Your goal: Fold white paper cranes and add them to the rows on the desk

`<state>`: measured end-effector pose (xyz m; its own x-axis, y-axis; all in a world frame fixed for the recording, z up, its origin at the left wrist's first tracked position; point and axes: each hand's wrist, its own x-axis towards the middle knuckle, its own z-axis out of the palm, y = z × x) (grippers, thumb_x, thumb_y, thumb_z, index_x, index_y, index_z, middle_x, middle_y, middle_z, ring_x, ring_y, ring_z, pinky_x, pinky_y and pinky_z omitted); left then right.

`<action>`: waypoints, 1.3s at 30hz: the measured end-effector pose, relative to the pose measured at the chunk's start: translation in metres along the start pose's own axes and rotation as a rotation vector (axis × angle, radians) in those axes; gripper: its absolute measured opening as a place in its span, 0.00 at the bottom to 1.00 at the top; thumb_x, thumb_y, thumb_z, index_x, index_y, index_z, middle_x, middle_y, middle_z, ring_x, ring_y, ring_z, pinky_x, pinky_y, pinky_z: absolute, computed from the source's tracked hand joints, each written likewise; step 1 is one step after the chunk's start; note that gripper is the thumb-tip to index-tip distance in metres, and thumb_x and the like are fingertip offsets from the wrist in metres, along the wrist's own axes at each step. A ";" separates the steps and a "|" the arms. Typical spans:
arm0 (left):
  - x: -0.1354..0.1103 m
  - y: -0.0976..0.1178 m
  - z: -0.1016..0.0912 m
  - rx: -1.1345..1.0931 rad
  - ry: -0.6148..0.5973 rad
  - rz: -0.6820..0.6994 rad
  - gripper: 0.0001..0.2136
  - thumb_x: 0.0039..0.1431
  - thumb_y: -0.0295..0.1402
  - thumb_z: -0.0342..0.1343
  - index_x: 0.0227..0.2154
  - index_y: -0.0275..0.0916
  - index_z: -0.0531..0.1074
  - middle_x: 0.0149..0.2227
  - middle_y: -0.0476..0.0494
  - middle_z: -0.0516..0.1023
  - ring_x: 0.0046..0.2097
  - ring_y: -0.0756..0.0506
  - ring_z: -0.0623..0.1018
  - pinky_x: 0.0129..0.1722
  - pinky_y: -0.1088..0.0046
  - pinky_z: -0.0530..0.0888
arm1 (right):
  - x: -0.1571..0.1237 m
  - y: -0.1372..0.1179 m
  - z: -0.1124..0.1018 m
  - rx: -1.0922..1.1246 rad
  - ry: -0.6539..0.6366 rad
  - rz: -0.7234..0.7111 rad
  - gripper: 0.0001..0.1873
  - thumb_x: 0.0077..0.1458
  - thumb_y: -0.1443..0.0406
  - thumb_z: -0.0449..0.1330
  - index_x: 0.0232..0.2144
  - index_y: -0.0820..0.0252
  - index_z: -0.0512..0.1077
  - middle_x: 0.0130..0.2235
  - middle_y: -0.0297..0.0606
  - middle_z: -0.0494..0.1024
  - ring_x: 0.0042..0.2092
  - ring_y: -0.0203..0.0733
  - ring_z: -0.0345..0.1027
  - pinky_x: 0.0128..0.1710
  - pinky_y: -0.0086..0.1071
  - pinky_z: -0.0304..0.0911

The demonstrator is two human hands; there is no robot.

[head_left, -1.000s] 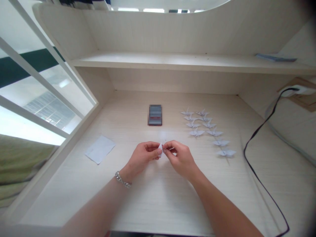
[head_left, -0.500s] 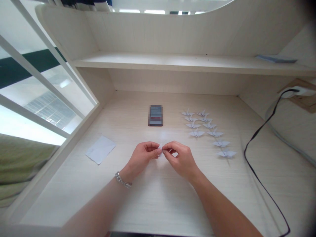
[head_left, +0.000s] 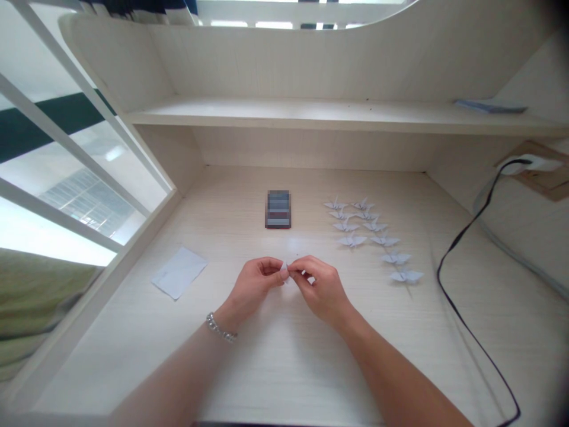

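White paper: a small folded piece is pinched between the fingertips of the left hand and right hand, mid-desk — ten or so finished origami cranes stand in rows toward the right side, a loose sheet toward the left edge.

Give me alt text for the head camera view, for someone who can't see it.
The left hand and right hand pinch a small folded white paper over a pale wooden desk. A bracelet circles the left wrist. Rows of white paper cranes lie to the right, a blurred dark rectangle lies ahead, and a white paper sheet lies to the left.
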<state>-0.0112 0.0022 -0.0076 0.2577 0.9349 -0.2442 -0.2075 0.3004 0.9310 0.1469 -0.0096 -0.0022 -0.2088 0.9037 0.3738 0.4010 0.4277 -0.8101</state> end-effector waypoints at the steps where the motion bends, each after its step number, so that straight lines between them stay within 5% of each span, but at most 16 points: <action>1: 0.000 0.000 0.001 0.005 0.004 0.004 0.09 0.42 0.32 0.64 0.27 0.33 0.74 0.26 0.46 0.76 0.29 0.51 0.72 0.31 0.76 0.67 | 0.000 0.000 0.000 0.013 -0.007 0.003 0.08 0.52 0.72 0.55 0.31 0.58 0.73 0.32 0.36 0.74 0.35 0.37 0.67 0.34 0.30 0.63; 11: 0.001 0.004 0.004 0.037 0.037 0.127 0.07 0.43 0.30 0.63 0.26 0.33 0.73 0.26 0.47 0.75 0.30 0.51 0.72 0.33 0.75 0.68 | 0.003 -0.007 -0.001 0.158 0.018 0.239 0.05 0.52 0.66 0.58 0.31 0.59 0.74 0.32 0.37 0.75 0.34 0.37 0.69 0.32 0.29 0.64; 39: 0.000 0.002 0.002 0.037 0.030 0.234 0.05 0.45 0.29 0.63 0.28 0.35 0.75 0.30 0.44 0.76 0.33 0.48 0.73 0.37 0.71 0.70 | 0.006 0.001 0.000 0.581 -0.032 0.421 0.10 0.45 0.60 0.62 0.27 0.62 0.73 0.25 0.34 0.72 0.26 0.33 0.62 0.24 0.28 0.59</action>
<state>-0.0095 0.0024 -0.0051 0.1780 0.9836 -0.0281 -0.2235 0.0683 0.9723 0.1460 -0.0041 -0.0007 -0.1704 0.9849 -0.0292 -0.0841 -0.0440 -0.9955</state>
